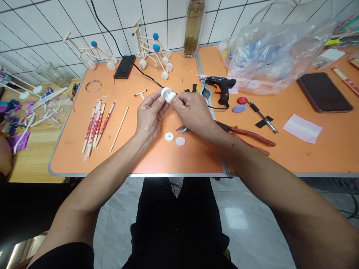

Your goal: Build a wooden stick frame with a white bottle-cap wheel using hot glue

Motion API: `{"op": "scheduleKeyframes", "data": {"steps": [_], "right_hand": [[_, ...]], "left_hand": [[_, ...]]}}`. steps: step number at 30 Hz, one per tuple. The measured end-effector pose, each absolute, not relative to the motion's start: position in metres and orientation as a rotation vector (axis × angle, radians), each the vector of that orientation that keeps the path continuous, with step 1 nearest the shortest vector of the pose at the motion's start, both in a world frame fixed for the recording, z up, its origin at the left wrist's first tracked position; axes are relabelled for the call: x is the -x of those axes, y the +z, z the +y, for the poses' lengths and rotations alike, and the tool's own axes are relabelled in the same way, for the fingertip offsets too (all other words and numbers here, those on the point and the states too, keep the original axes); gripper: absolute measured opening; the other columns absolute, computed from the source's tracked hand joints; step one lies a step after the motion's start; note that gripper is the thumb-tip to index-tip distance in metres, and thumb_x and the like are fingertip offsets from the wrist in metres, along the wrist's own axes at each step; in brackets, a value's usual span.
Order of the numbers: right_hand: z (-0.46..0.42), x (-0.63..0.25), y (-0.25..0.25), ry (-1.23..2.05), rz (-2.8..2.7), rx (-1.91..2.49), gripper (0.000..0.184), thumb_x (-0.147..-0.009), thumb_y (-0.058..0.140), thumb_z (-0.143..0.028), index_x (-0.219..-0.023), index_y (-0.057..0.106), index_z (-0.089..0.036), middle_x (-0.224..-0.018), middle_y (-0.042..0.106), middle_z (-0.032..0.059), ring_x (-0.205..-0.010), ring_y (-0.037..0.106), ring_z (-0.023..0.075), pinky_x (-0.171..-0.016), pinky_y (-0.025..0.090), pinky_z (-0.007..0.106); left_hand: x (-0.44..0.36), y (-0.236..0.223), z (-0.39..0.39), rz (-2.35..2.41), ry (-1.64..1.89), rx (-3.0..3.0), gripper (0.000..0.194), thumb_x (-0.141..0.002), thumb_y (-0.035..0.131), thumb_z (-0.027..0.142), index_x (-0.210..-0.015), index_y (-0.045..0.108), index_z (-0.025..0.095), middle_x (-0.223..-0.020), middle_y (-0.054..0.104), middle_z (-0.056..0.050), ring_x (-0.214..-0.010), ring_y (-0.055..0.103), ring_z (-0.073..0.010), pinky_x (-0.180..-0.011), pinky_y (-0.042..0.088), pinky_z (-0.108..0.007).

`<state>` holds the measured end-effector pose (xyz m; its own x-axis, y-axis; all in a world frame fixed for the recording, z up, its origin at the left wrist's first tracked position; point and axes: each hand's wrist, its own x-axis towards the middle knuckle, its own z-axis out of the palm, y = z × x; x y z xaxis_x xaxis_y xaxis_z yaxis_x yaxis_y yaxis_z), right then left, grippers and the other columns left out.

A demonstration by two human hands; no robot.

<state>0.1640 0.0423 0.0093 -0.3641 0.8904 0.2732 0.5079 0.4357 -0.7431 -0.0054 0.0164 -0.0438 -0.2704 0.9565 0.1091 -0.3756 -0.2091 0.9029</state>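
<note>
My left hand [149, 114] pinches a white bottle cap [165, 91], its open hollow side showing. Close against it, a second white cap [171, 98] is gripped by the closed fingers of my right hand [193, 112]. Whether the two caps are joined between the fingers, I cannot tell. Below the hands lie a white disc with a printed ring [169, 136] and a plain white disc [180, 141]. Red-handled pliers [252, 136] lie partly under my right forearm. Just left of my left hand is a small T-shaped stick piece [141, 94].
Wrapped chopsticks [97, 127] and one bare stick [119, 129] lie left. Behind stand stick models with white wheels [153, 50], a black phone [125, 67] and a tea bottle [193, 30]. A black glue gun [221, 86], its cord, a plastic bag [269, 56] and a pen [262, 116] are right.
</note>
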Motion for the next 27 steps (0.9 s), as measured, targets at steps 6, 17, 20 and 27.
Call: {"op": "scheduleKeyframes", "data": {"steps": [6,17,20,27], "right_hand": [[0.048,-0.169,0.001,0.642,-2.069,1.143,0.036,-0.107,0.058,-0.033,-0.073,0.046,-0.027,-0.071,0.052,0.0036,-0.073,0.044,0.0224,-0.070,0.027,0.039],[0.041,-0.171,0.017,1.028,-1.958,1.062,0.035,-0.105,0.054,-0.024,-0.072,0.043,-0.027,-0.068,0.045,-0.0015,-0.066,0.040,0.0182,-0.068,0.030,0.038],[0.041,-0.172,0.015,1.157,-1.921,1.033,0.031,-0.105,0.052,-0.026,-0.075,0.046,-0.028,-0.066,0.043,-0.0025,-0.064,0.039,0.0183,-0.066,0.031,0.037],[0.042,-0.175,0.001,0.473,-2.172,1.086,0.016,-0.103,0.059,-0.028,-0.088,0.056,-0.026,-0.088,0.066,0.0087,-0.087,0.058,0.0269,-0.077,0.035,0.039]], "left_hand": [[0.008,-0.050,0.019,1.032,1.692,-1.005,0.026,-0.093,0.100,0.042,-0.116,0.091,0.032,-0.136,0.089,-0.006,-0.148,0.077,-0.0315,-0.129,0.062,-0.053],[0.001,-0.036,0.008,1.109,1.764,-1.184,0.039,-0.087,0.101,0.061,-0.113,0.093,0.033,-0.129,0.091,-0.004,-0.133,0.082,-0.0290,-0.119,0.065,-0.047],[0.000,-0.034,0.005,1.117,1.769,-1.216,0.037,-0.089,0.100,0.060,-0.113,0.094,0.033,-0.128,0.091,-0.004,-0.130,0.083,-0.0285,-0.118,0.066,-0.047],[-0.004,-0.030,0.001,1.125,1.756,-1.193,0.024,-0.093,0.099,0.048,-0.109,0.094,0.031,-0.124,0.091,-0.006,-0.130,0.083,-0.0291,-0.119,0.065,-0.048]]}}
